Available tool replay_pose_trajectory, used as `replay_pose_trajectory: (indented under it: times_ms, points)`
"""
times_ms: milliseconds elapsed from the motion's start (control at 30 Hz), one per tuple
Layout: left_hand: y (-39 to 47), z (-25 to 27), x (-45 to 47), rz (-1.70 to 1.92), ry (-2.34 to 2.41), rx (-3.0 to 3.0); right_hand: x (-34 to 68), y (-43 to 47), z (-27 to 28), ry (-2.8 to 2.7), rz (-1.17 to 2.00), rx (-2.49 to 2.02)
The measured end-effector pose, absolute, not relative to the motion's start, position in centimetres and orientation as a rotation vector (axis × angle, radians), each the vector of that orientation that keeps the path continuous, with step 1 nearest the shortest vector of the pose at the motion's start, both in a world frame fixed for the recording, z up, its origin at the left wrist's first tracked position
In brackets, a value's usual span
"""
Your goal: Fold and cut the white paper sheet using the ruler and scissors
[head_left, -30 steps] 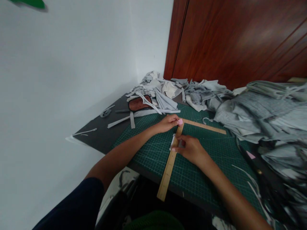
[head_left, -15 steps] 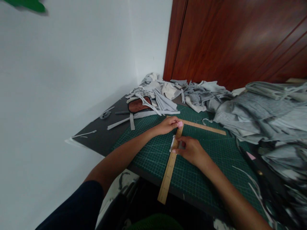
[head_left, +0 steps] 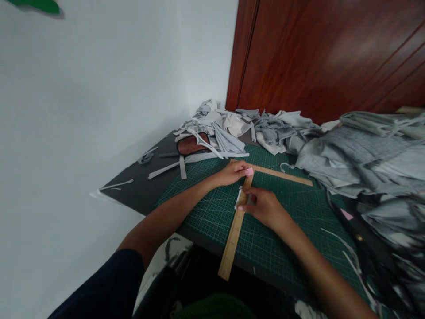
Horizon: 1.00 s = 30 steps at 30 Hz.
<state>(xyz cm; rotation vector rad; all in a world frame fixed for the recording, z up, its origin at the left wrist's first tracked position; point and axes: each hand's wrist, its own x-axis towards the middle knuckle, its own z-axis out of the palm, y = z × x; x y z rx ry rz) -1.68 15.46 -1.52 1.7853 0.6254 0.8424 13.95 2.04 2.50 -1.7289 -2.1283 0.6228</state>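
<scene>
A wooden T-square ruler [head_left: 232, 241] lies on the green cutting mat [head_left: 206, 217], its long blade reaching past the mat's near edge. Close to the joint, my left hand [head_left: 234, 172] is closed, thumb and fingers pinching a small pink piece [head_left: 249, 171] against the ruler. My right hand [head_left: 264, 206] grips the blade lower down, thumb on the near side and fingers curled above. Partly under the blade there, a small white piece [head_left: 238, 198] sticks out on the left; its kind cannot be made out.
Grey and white fabric scraps [head_left: 229, 126] pile up along the back wall. A brown pad with a dark border [head_left: 190, 145] lies among them. Larger grey cloth [head_left: 365, 155] is heaped on the right, with black scissors [head_left: 360, 241] below it. Thin fabric strips [head_left: 353, 261] lie nearby.
</scene>
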Motion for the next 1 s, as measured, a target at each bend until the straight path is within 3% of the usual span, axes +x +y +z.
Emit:
replay_pose_trajectory:
  times_ms: [1000]
  points:
    - [15.61, -1.36, -1.73, 0.841, 0.642, 1.833, 14.05, 2.09, 2.13, -2.131, 0.589, -1.710]
